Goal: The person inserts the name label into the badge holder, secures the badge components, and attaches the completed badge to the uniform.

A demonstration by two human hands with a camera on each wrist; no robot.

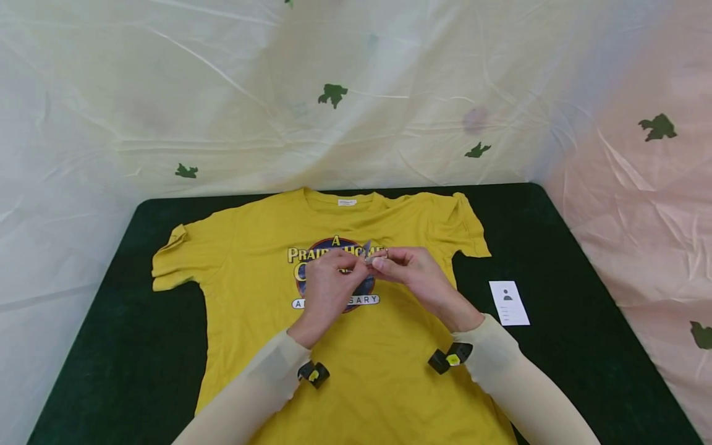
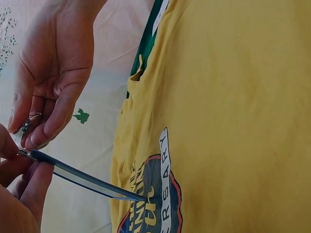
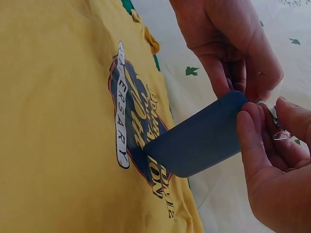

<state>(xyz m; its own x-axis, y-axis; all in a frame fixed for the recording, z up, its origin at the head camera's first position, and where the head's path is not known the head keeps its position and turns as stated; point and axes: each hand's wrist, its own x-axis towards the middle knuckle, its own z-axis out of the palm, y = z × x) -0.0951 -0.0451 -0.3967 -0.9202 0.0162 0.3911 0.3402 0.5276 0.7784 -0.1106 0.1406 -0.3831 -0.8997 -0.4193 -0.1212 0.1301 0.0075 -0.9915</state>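
Over the chest of a yellow T-shirt [image 1: 334, 358], both hands meet at a flat blue badge holder [image 3: 199, 138], which hangs down in front of the shirt's round print. My left hand [image 1: 328, 290] pinches the holder's top end between thumb and fingers. Close against it, my right hand [image 1: 419, 281] holds a small metal clip [image 2: 26, 124] with a thin wire part, between thumb and fingers. Fingers hide much of the clip, and how it joins the holder is not clear. In the head view the hands cover most of the holder.
A white card [image 1: 508, 303] with a person icon lies right of the shirt on the dark green table [image 1: 573, 364]. The shirt lies spread front up, its neck towards the back. Pale cloth [image 1: 389, 136] with green leaf shapes hangs behind and at both sides.
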